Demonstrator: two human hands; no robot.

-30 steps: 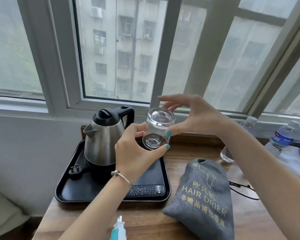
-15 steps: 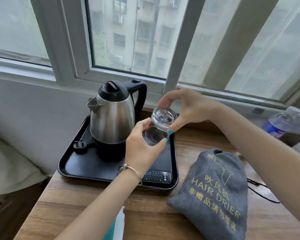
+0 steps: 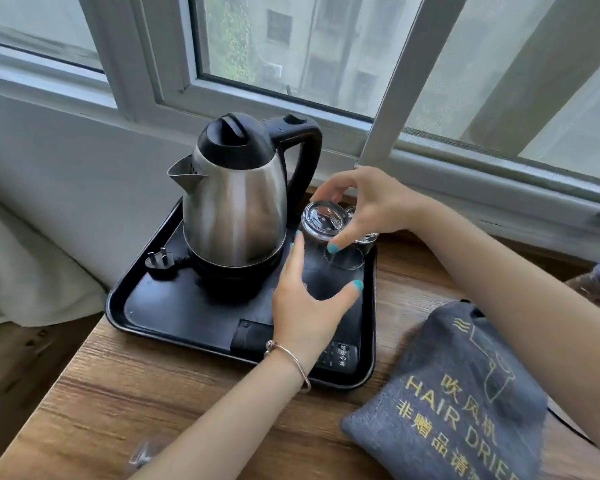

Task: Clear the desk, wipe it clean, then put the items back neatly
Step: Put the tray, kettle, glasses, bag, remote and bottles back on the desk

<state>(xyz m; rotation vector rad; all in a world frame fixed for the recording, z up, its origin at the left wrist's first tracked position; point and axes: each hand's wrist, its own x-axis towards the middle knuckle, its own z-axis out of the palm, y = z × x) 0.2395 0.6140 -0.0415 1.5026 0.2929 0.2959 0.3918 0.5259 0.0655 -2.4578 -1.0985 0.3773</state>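
Both hands have come down to the tray since the earlier frames; the glass, previously held in the air, now sits low at the tray's back right corner.

Wooden desk [image 3: 174,393] carries the black tray [image 3: 369,341] along its window side, with a grey hair-drier bag [image 3: 458,393] just right of it. Steel kettle [image 3: 236,202] stands upright on its base in the tray, spout to the left, handle toward the window. Right hand [image 3: 371,206] grips the glass [image 3: 321,221] from above, fingers curled over its thick base; the glass is inverted, long axis vertical, base up. A second glass [image 3: 355,251] stands touching it on the right, partly hidden by the thumb. Left hand [image 3: 309,303] hovers spread and relaxed, holding nothing, above the tray floor. Remote control [image 3: 333,353] lies flat at the tray's near edge, partly under the left wrist.
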